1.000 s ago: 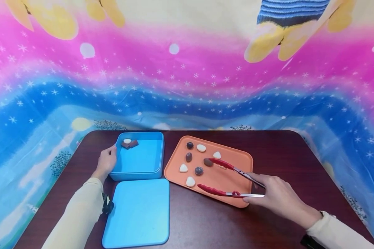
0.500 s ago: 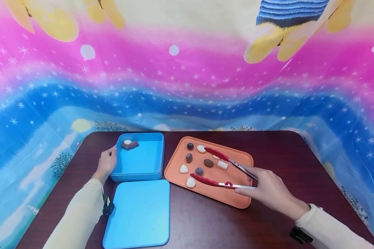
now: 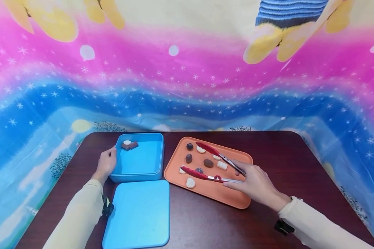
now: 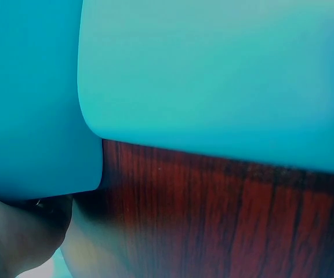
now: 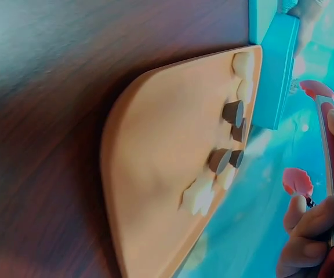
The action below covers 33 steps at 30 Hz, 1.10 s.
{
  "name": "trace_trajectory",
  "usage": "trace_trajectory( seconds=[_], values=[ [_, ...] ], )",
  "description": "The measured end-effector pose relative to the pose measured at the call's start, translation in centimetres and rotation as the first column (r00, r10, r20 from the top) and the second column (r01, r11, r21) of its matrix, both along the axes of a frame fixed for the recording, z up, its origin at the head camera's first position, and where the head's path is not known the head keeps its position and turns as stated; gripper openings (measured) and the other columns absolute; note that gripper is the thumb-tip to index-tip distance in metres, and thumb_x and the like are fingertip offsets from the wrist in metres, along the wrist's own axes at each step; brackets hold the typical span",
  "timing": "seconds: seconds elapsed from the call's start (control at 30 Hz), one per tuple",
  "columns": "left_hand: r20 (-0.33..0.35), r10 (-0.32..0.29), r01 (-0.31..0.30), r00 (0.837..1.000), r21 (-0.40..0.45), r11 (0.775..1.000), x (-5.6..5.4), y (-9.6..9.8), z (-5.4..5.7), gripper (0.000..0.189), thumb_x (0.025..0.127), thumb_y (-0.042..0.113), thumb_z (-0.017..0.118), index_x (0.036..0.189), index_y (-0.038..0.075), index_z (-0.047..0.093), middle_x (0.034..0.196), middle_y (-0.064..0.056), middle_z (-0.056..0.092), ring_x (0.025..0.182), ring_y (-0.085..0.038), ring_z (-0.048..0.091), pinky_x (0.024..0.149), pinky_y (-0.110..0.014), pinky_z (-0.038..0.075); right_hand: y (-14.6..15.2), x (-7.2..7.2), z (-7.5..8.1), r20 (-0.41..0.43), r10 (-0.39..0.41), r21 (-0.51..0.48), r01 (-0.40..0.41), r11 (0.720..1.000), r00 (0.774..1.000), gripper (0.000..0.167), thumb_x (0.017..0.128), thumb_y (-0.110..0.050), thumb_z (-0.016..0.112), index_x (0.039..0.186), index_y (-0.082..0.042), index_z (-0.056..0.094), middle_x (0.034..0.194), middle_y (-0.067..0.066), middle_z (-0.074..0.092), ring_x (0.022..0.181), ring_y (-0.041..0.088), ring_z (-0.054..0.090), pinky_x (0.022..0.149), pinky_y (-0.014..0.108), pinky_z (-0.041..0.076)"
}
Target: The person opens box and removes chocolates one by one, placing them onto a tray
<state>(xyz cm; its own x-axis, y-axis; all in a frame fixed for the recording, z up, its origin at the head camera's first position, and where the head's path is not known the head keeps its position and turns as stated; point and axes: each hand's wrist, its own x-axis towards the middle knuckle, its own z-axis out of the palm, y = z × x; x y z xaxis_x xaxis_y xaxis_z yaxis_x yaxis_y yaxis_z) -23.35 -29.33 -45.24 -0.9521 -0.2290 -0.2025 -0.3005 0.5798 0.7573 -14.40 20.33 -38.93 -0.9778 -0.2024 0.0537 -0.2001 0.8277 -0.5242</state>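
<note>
My right hand (image 3: 252, 180) grips red-tipped metal tongs (image 3: 194, 173) over an orange tray (image 3: 229, 195). The tongs' arms stand apart with nothing between their tips. On the tray lie several brown and white chocolates, among them a brown oval one (image 3: 208, 163) and a white cylinder (image 3: 222, 166). At the left, my left hand (image 3: 107, 162) holds the left wall of a blue box (image 3: 137, 177); its fingers are partly hidden. In the left wrist view part of that hand (image 4: 22, 231) touches the box (image 4: 33, 104). Brown chocolate bars (image 3: 133, 145) and a white piece (image 3: 127, 142) lie in the box's back left corner.
A flat blue lid (image 3: 137, 214) lies in front of the box, close against it. The dark wooden table (image 3: 277, 155) has its back edge against a printed cloth backdrop (image 3: 187, 69). The tray stands just right of the box.
My right hand has carried the spread tongs leftward across the tray, from above the brown oval chocolate toward the tray's left side. The left hand and the box have stayed put.
</note>
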Motion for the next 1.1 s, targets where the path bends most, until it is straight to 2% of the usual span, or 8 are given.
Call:
trace_trajectory(
  seconds=[0.23,0.33,0.57,0.67,0.8,0.9,1.03,1.1],
  values=[
    [0.002,0.004,-0.004,1.000,0.006,1.000,0.1,0.0,0.1,0.060,0.111,0.042,0.015,0.161,0.009,0.018,0.167,-0.023,0.020,0.154,-0.046,0.018,0.124,-0.064,0.020,-2.1,-1.0,0.1,0.011,0.037,-0.045,-0.037,0.998,0.999,0.060,0.076,-0.057,0.083,0.118,-0.017,0.067,0.071,-0.002,0.052,0.049,0.008,0.027,0.043,0.025,0.024],
    [-0.001,0.005,-0.005,1.000,0.008,1.000,0.0,0.0,0.2,0.060,0.111,0.041,0.015,0.161,0.009,0.019,0.167,-0.023,0.020,0.154,-0.046,0.018,0.124,-0.064,0.021,-2.8,-1.5,0.2,0.014,0.054,-0.073,-0.053,0.996,0.998,0.062,0.076,-0.053,0.085,0.121,-0.015,0.066,0.069,-0.002,0.049,0.048,0.009,0.025,0.042,0.025,0.023],
    [-0.008,0.000,0.000,1.000,0.012,1.000,-0.1,-0.1,0.1,0.060,0.111,0.041,0.016,0.161,0.009,0.019,0.167,-0.022,0.020,0.154,-0.046,0.018,0.124,-0.064,0.021,-4.4,-2.4,0.1,0.047,0.065,-0.105,-0.060,0.993,0.997,0.080,0.075,-0.056,0.085,0.138,-0.013,0.061,0.070,-0.002,0.049,0.050,0.011,0.027,0.043,0.025,0.026],
    [-0.008,-0.002,0.002,1.000,0.012,1.000,-0.1,-0.1,0.1,0.059,0.111,0.040,0.016,0.161,0.008,0.019,0.167,-0.022,0.020,0.155,-0.046,0.018,0.124,-0.064,0.021,-5.2,-2.6,-0.1,0.068,0.074,-0.095,-0.067,0.993,0.995,0.077,0.074,-0.056,0.085,0.136,-0.015,0.064,0.071,-0.003,0.051,0.053,0.013,0.031,0.045,0.025,0.027],
    [-0.010,0.001,-0.001,1.000,0.009,1.000,0.0,-0.1,0.1,0.059,0.111,0.039,0.016,0.161,0.008,0.020,0.167,-0.023,0.020,0.155,-0.046,0.018,0.124,-0.064,0.020,-6.4,-3.1,-0.1,0.073,0.096,-0.080,-0.090,0.993,0.993,0.062,0.075,-0.056,0.085,0.122,-0.019,0.070,0.075,-0.004,0.057,0.058,0.015,0.038,0.048,0.027,0.030],
    [-0.011,0.008,-0.008,1.000,0.002,1.000,0.1,0.1,0.3,0.058,0.111,0.039,0.016,0.161,0.008,0.020,0.166,-0.023,0.022,0.154,-0.046,0.019,0.124,-0.063,0.021,-7.3,-3.5,0.0,0.054,0.107,-0.057,-0.103,0.993,0.993,0.065,0.074,-0.056,0.085,0.128,-0.023,0.069,0.072,-0.004,0.056,0.058,0.015,0.041,0.048,0.027,0.030],
    [-0.010,0.008,-0.008,1.000,0.002,1.000,0.2,0.3,0.5,0.058,0.112,0.039,0.016,0.161,0.008,0.020,0.166,-0.023,0.021,0.154,-0.046,0.019,0.124,-0.063,0.021,-8.4,-4.0,0.0,0.048,0.119,-0.046,-0.117,0.992,0.992,0.080,0.074,-0.055,0.085,0.144,-0.029,0.057,0.065,-0.002,0.051,0.054,0.014,0.040,0.047,0.026,0.027],
    [-0.011,0.004,-0.003,1.000,0.003,1.000,0.2,0.3,0.5,0.058,0.112,0.038,0.016,0.161,0.008,0.019,0.166,-0.023,0.021,0.154,-0.046,0.019,0.124,-0.063,0.021,-8.9,-4.3,0.0,0.049,0.131,-0.050,-0.129,0.990,0.990,0.077,0.075,-0.055,0.085,0.142,-0.027,0.060,0.063,-0.002,0.050,0.051,0.013,0.040,0.046,0.025,0.026]
  ],
)
